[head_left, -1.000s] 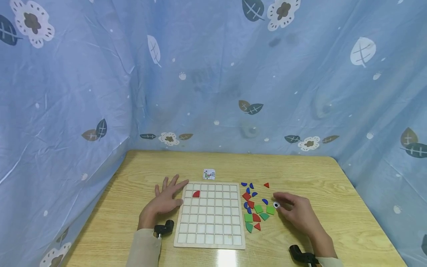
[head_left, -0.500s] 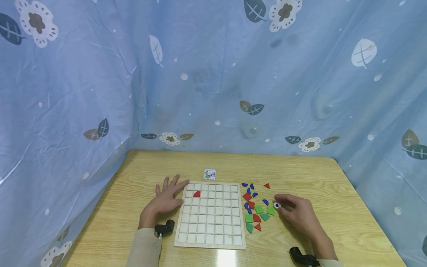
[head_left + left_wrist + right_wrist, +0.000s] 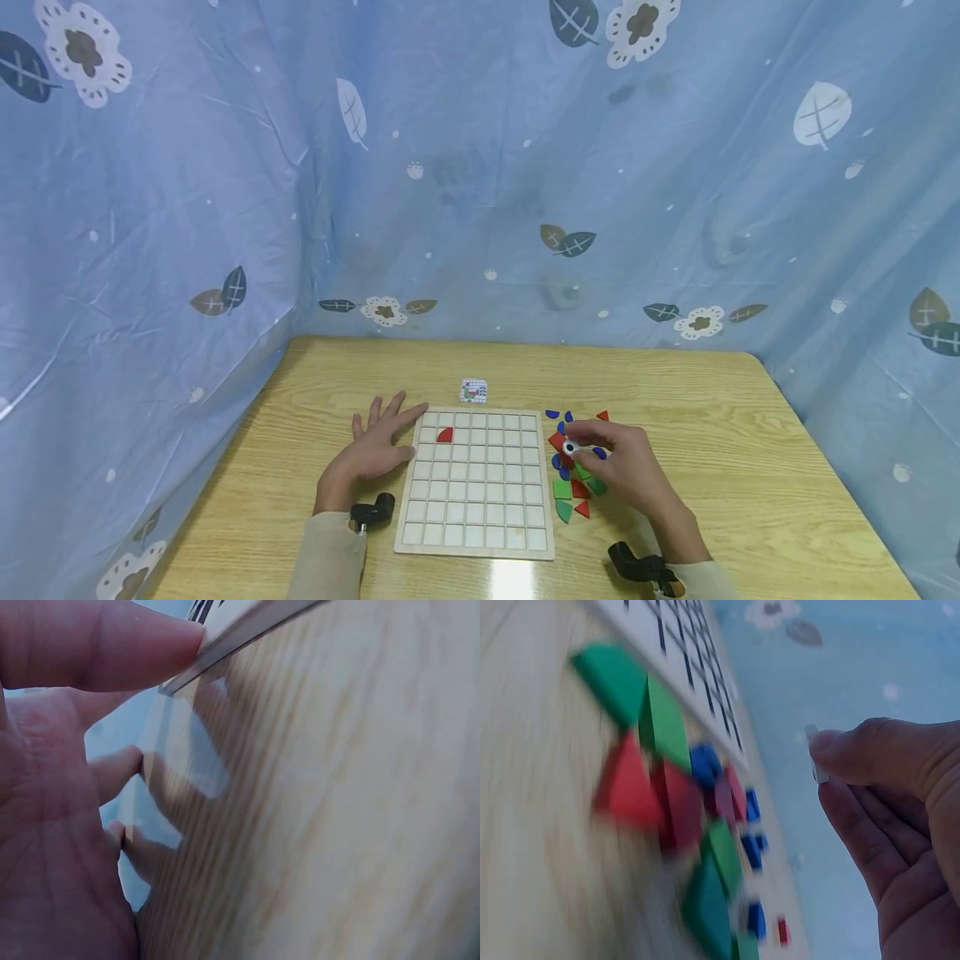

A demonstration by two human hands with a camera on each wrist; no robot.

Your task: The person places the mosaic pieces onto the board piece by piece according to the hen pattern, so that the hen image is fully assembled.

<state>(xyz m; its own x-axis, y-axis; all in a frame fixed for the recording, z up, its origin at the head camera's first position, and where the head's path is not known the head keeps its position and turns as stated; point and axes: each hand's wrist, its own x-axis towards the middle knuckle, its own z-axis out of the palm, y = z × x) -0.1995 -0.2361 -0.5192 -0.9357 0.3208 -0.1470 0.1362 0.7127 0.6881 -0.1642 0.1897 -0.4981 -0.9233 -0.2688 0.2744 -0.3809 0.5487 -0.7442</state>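
Between thumb and fingertips my right hand (image 3: 626,462) pinches a small round white disc with a black centre (image 3: 570,447), held above the loose coloured pieces. In the right wrist view the same white disc (image 3: 821,778) appears edge-on between thumb and finger. My left hand (image 3: 375,454) lies with spread, straight fingers at the left edge of a wooden grid board (image 3: 480,552), thumb and index finger touching its rim. A red quarter-circle piece (image 3: 446,435) sits in a cell of the second row, near the board's left side.
Right of the board lie several loose pieces, among them a light green square (image 3: 562,489), a dark green quarter-circle (image 3: 564,511), red triangles (image 3: 582,508) and blue half-circles (image 3: 552,414). A small printed picture card (image 3: 473,391) lies behind the board. Patterned blue cloth (image 3: 480,208) surrounds the table.
My right hand has moved left with the white disc, from beside the pieces to over them, near the board's right edge. The left hand has stayed at the board.
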